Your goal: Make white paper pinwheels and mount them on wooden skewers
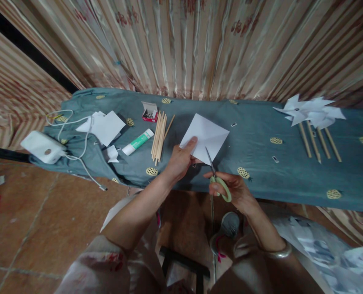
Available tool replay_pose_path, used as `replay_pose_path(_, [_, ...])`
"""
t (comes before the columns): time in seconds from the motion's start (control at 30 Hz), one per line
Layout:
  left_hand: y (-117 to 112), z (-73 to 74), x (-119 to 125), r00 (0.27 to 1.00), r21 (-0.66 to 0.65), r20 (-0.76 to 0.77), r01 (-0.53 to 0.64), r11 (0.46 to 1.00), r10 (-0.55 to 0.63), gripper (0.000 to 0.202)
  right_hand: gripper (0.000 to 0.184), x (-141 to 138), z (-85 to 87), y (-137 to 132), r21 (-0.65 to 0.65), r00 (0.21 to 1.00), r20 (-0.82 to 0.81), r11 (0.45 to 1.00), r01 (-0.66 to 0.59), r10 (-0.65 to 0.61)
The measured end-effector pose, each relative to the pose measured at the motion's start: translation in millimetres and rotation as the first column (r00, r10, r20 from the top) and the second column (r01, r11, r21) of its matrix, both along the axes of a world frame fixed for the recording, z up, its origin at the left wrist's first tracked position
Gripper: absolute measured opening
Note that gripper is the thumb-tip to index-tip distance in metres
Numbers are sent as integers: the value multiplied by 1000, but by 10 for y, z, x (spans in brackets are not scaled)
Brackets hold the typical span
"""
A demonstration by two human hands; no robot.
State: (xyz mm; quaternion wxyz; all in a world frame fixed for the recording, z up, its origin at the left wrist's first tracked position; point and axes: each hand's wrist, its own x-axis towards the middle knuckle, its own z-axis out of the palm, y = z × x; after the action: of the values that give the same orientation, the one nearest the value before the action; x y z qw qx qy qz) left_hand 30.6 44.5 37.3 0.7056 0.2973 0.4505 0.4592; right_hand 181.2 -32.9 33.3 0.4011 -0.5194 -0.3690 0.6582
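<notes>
My left hand [181, 157] pinches the near corner of a white square of creased paper [206, 134], holding it just above the blue-grey cloth. My right hand [230, 190] grips green-handled scissors [216, 173] with fingers through the loops. The blades point up and away into the paper's lower edge. A bracelet shows on my right wrist.
A cloth-covered table [261, 163] carries a bundle of wooden sticks [160, 136], a glue stick [137, 141], a small red box of pins [150, 112], loose white papers [104, 126], and a white charger with cable [42, 146]. Paper pinwheels on sticks [312, 114] lie at the right. A striped curtain hangs behind.
</notes>
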Motion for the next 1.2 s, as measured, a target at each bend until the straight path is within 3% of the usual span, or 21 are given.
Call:
replay_pose_path(0.2, [-10,-3,9,1000,-2,23,-16,1000,16,32,35,9,15,4,22,997,61,999,-41,39])
replay_pose_path(0.6, [-28,-23,32,999,9,45,-18,1000,17,33,33,35,-44,-5,41,998,29,997,-63,62])
replay_pose_path(1.2, [-39,-36,32,1000,-5,2,-20,1000,20,32,32,28,-55,-5,34,999,12,999,-31,31])
